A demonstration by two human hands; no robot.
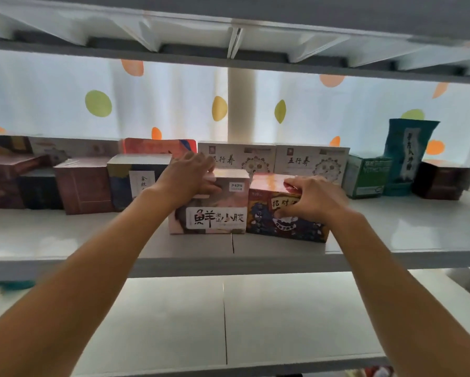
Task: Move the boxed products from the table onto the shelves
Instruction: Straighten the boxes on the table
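Far left of the shelf (51, 235): four dark boxes huddled in a cluster, maroon (84, 183) the nearest of them, though hard to count surely in the shadow. Next along, a navy box (136, 180) with a white label, and behind it one orange box (160, 146) standing tall. Then the action: left hand (186, 176) curled over the top left corner of the pink box (215, 205), fingers on top, thumb down the front face, gripping it. Sat upright on the front of the shelf, that pink box, touching the blue box (285, 213) beside it. Right hand (310, 198) clamped on the blue box's upper right corner, fingers bent over the top edge. Two boxes held, one per hand, both resting on the shelf. Behind them, two matching white boxes (310, 160) side by side against the dotted curtain (65, 99). Further right: one green box (367, 175), one teal bag (408, 156) standing upright, one dark box (440, 180) at the end.
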